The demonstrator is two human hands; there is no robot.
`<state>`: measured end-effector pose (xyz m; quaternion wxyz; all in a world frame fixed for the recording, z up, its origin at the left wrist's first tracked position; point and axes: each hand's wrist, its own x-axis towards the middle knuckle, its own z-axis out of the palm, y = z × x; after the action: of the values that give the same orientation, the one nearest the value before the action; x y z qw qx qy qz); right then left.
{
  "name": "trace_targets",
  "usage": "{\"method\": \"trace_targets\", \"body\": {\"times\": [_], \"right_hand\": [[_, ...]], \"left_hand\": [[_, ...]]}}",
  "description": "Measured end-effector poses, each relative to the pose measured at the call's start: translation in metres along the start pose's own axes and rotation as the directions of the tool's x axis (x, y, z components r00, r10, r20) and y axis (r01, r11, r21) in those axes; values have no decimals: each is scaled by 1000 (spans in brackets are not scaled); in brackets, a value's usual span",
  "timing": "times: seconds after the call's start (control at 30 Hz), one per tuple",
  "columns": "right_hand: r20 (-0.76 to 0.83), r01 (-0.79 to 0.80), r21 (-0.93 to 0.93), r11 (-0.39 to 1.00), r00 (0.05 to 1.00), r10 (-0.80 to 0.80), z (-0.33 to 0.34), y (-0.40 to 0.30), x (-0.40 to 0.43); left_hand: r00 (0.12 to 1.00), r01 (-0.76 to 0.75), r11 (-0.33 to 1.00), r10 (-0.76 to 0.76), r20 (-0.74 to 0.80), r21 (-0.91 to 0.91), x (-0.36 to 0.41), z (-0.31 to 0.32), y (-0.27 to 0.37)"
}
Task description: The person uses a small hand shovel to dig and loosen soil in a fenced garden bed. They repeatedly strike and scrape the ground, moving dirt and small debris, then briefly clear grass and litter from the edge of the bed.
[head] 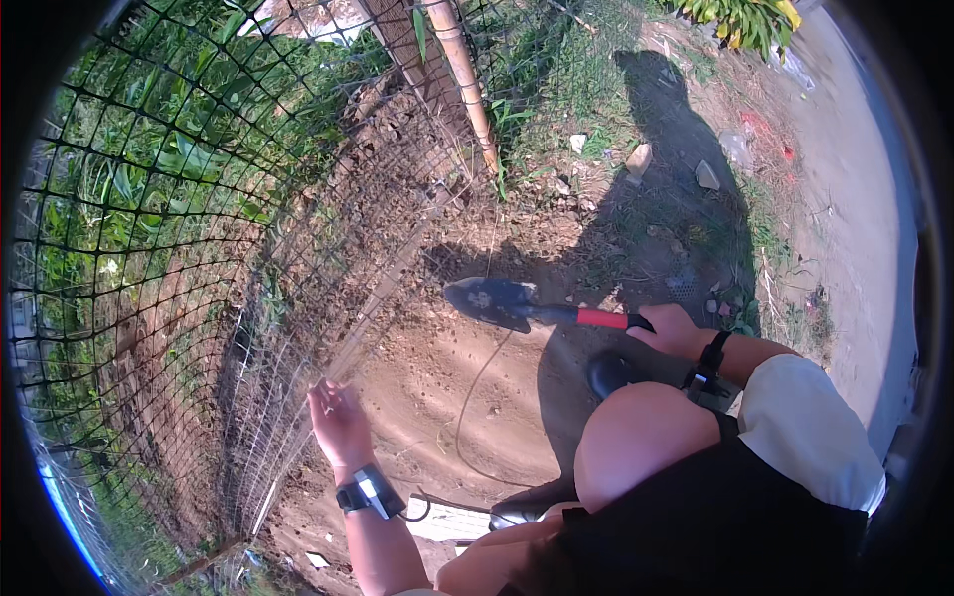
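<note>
My right hand (671, 331) grips the black end of a small shovel's handle (602, 319), which has a red sleeve. The dark, soil-stained shovel blade (488, 302) points left over bare brown soil (425, 372). My left hand (341, 428) is at the low edge of the mesh fence, its fingers bent at a thin wooden slat (373, 309). Whether those fingers hold the slat or the mesh is not clear. Fine wire netting (257, 439) and black plastic mesh (141, 216) rise on the left.
A bamboo pole (462, 67) stands against a wooden post (410, 52) at the top. A thin wire or cord (462, 417) curves across the soil. Stones (639, 160) lie ahead in my shadow. A white panel (447, 518) lies near my shoe; pavement (857, 201) runs along the right.
</note>
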<state>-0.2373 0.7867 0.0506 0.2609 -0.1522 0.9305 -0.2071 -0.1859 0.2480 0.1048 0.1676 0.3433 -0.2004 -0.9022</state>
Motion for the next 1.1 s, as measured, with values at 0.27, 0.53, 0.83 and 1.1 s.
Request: {"method": "trace_targets", "body": {"times": [0.27, 0.53, 0.83, 1.1], "right_hand": [[-16, -246, -304, 920, 967, 253, -50, 87, -92], [-206, -143, -273, 951, 975, 88, -44, 67, 26], [-64, -34, -115, 993, 998, 26, -21, 17, 106], [613, -609, 700, 373, 780, 123, 11, 12, 34]], "left_hand": [[997, 75, 986, -74, 14, -147, -9, 19, 10], [998, 49, 937, -64, -30, -346, -42, 51, 4], [963, -206, 920, 129, -237, -335, -57, 63, -13], [987, -153, 928, 125, -104, -341, -65, 75, -14]]}}
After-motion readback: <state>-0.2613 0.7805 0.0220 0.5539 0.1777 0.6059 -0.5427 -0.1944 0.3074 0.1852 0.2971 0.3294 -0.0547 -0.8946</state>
